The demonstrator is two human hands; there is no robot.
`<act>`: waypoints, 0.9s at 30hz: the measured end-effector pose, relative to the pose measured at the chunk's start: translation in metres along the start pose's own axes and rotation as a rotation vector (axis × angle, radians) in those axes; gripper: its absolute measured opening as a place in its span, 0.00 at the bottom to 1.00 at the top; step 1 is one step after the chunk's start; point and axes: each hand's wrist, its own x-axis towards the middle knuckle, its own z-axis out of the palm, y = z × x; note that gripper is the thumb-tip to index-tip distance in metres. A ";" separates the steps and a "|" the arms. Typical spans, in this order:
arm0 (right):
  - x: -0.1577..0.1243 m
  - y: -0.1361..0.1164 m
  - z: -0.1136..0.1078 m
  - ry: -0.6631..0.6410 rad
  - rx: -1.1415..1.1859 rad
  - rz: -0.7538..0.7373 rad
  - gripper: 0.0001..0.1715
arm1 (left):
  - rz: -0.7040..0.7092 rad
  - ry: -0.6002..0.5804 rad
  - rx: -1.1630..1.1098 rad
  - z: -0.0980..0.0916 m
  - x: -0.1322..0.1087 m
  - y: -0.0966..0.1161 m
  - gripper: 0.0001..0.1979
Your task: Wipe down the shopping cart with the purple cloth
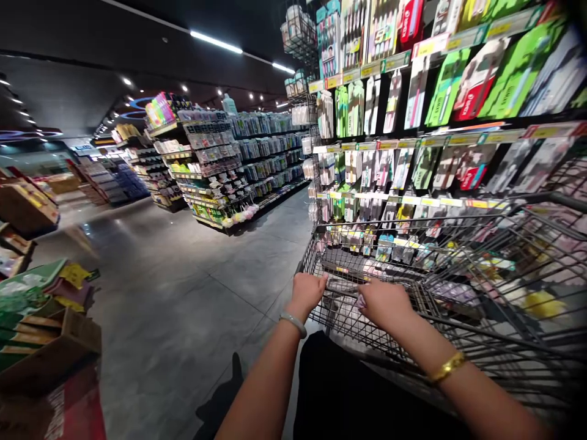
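Observation:
A dark wire shopping cart [367, 333] stands close in front of me, its basket reaching to the right edge of the head view. My left hand [308, 292], with a pale bangle on the wrist, is closed around the cart's edge near its left corner. A short way to the right, my right hand [386, 302], with a gold bracelet on the wrist, curls closed on the same side of the cart. The fingers of both hands are partly hidden behind the knuckles. Small packaged goods show through the wire mesh, but I cannot tell whether any lie inside the basket.
A tall rack of packaged toothbrushes [397, 101] rises just behind the cart. Further back on the left stands a stocked shelf unit [206, 165] beside an aisle. Grey floor [183, 293] stretches to the left, and a cardboard box [80, 342] of goods stands at the lower left.

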 end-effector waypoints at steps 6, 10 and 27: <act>0.014 -0.029 0.023 0.241 0.157 -0.228 0.16 | -0.020 -0.028 0.064 -0.002 0.002 0.009 0.27; 0.005 -0.008 0.036 0.252 0.216 -0.227 0.28 | -0.018 -0.066 0.080 -0.008 0.001 0.007 0.27; -0.013 0.023 0.039 0.257 0.237 -0.090 0.17 | 0.029 -0.181 -0.009 -0.006 0.017 0.056 0.39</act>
